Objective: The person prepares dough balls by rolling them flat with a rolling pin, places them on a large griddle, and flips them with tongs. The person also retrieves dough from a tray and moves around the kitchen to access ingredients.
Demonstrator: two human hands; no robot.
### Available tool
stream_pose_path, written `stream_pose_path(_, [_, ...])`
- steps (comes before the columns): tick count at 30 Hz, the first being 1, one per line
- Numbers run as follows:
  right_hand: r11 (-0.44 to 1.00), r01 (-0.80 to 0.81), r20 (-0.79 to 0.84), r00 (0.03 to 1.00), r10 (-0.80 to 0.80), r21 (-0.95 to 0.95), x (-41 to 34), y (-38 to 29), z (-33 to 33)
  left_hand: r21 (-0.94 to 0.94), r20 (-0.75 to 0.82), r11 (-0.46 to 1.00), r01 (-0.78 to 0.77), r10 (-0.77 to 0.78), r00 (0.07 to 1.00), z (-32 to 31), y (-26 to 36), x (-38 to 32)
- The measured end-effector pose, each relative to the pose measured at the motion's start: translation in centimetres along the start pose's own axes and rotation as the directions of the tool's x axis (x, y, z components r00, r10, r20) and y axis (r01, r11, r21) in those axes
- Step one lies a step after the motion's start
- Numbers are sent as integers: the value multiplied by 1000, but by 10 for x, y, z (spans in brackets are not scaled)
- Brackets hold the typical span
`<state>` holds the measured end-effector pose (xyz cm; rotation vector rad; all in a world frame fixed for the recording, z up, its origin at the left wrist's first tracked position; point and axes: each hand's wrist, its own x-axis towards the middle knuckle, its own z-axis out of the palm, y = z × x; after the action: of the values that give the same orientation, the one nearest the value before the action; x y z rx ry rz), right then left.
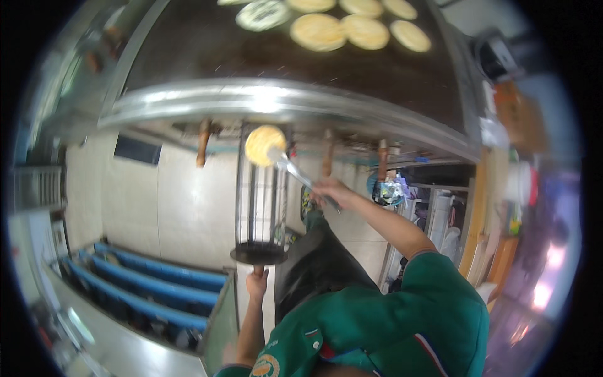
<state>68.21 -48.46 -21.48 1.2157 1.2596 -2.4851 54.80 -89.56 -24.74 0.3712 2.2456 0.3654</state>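
My right hand (332, 191) grips the handle of a metal spatula (297, 174). Its tip lies against a round, golden flatbread (265, 143) just below the griddle's front edge. My left hand (256, 283) is closed on the wooden handle of a long metal rack (253, 207) with a dark round plate (259, 253) near the handle. The rack is pulled out beneath the griddle, and the flatbread appears over its far end. Several round flatbreads (318, 32) lie on the dark griddle (282, 66); one (263, 15) at the left looks paler with dark patches.
Wooden handles (203, 143) stick out under the griddle's metal rim (264, 96). A metal cabinet with blue dividers (155, 290) stands lower left. Shelves (438, 212) and a cardboard box (523, 118) are at the right. A bin with wrappers (390, 191) is under the griddle.
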Motion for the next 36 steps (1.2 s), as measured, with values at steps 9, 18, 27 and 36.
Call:
stream_pose_path(9, [971,238,-177,955,-238,-18,-271,-125,-106,-262,55,963,66,-54,997,10,-7,19])
stream_pose_path(18, [901,346,-419,882,-216,263,-164,-311,-233,-211,163,978,5,30,986,-17,51,59])
stream_pose_path(27, [944,329,-591,763,-261,8,-185,-321,-226,-297,142,932,209,-173,975,-19,76,54])
stream_pose_path(36, [972,235,-384,897,-219,-6,-125,-410,-288,-383,126,907,173,-134,983,-16,79,57])
